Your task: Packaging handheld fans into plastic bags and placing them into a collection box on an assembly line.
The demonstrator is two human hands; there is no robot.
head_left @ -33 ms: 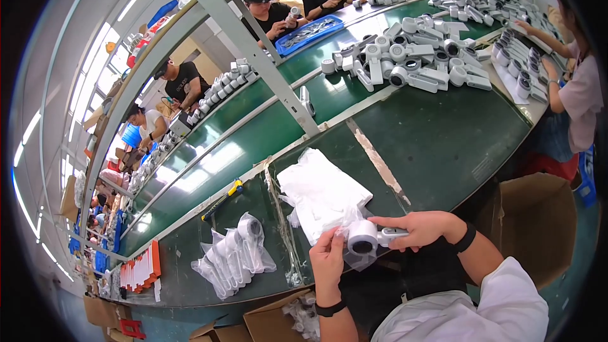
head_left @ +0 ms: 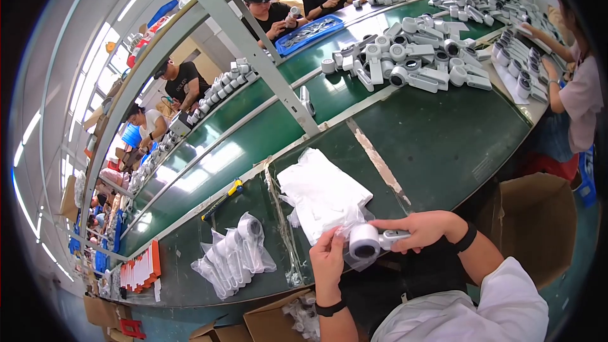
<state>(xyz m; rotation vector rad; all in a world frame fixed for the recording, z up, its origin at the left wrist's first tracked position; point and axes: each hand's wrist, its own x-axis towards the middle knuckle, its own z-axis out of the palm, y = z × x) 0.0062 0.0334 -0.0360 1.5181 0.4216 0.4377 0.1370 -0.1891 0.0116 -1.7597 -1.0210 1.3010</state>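
Note:
My right hand is closed round the grey handle of a white device with a round head and a dark round face. The forefinger is stretched along the handle. The head is at the mouth of a clear plastic bag, whose edge my left hand pinches between thumb and fingers. How far the head sits inside the bag is hard to make out. Just beyond my hands a stack of white plastic bags lies on the green table. To its left are several bagged devices in a row.
A yellow-and-black handled tool lies near the belt's edge. Large heaps of the same devices stand beyond. A slanting metal post rises at the belt. Open cardboard boxes stand below the table. Co-workers sit across and at right.
The device's head has shifted slightly right and tilted a little at the bag's mouth. Both hands stay nearly in place.

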